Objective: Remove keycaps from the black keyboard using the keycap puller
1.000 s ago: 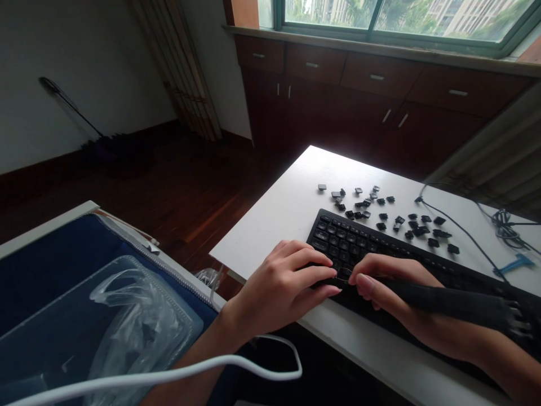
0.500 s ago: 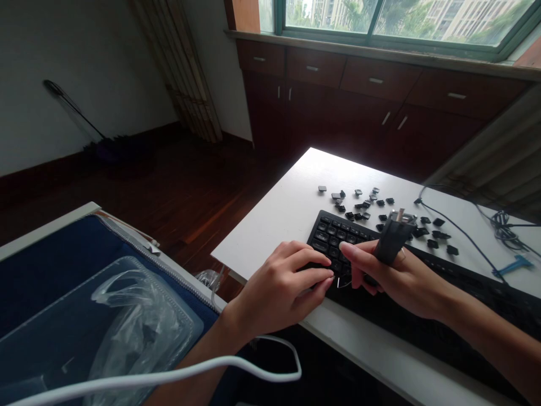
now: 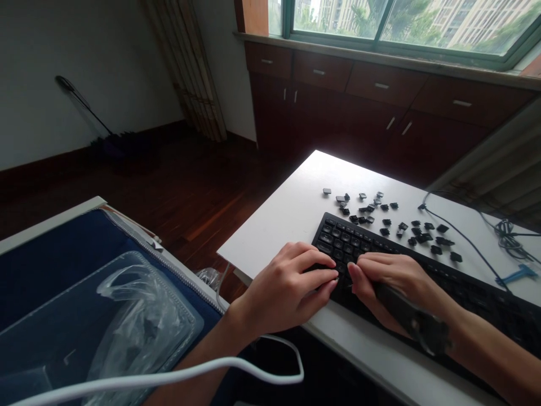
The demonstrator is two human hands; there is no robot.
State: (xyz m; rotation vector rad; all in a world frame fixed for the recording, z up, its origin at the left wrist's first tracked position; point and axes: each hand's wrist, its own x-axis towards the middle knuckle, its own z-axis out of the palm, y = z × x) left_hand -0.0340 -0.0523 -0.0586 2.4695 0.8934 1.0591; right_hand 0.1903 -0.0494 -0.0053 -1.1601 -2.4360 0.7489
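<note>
A black keyboard (image 3: 350, 239) lies slantwise on the white table (image 3: 287, 217). My left hand (image 3: 287, 290) lies over its near left corner, fingers curled and pressed together on the keys. My right hand (image 3: 397, 282) sits beside it, fingertips almost touching the left fingertips, closed round a black tool (image 3: 412, 321). The tool's handle sticks out under the palm toward the table's near edge. Several loose black keycaps (image 3: 380, 217) lie scattered beyond the keyboard.
A dark cable (image 3: 465, 239) and a small blue tool (image 3: 515, 275) lie at the table's right. To the left is a blue zipped bag (image 3: 63, 265) with a clear plastic bag (image 3: 139, 316). A white cord (image 3: 190, 369) crosses near my arm. Wooden cabinets (image 3: 380, 107) stand behind.
My right hand had lifted the black tool upright above the keys; now the tool lies down again with its handle toward me and the fingertips back on the keyboard. My left hand stayed put.
</note>
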